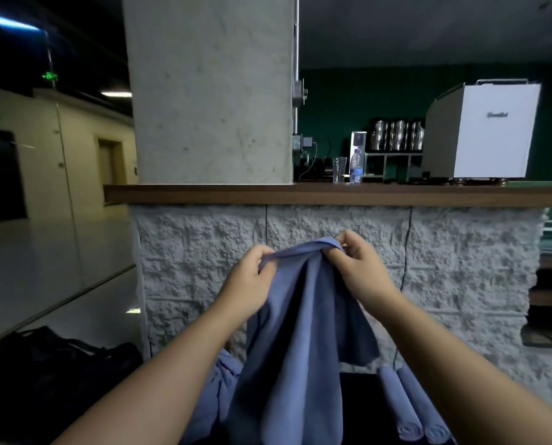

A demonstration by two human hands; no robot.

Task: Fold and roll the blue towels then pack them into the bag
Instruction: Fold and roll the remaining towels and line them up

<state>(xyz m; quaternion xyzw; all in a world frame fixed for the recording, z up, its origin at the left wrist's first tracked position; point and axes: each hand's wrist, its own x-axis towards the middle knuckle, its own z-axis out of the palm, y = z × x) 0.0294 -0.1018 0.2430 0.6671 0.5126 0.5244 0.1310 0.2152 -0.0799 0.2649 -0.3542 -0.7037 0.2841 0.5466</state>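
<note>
Head view: left hand (252, 274) and right hand (358, 264) pinched top edge of blue towel (300, 342), held up mid-frame, cloth hanging below both, unfolded. Two rolled towels (409, 409) lay lower right, loose towel heap (216, 390) lower centre, dark bag (53, 377) lower left. Packing seemingly not begun.

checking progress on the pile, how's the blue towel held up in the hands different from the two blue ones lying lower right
The blue cloth towel held up hangs open and unrolled; the two blue rolled towels are tight cylinders. The held one is pinched along its top edge by the left hand and right hand; the rolled pair lie side by side, untouched. All look the same blue cloth.
</note>
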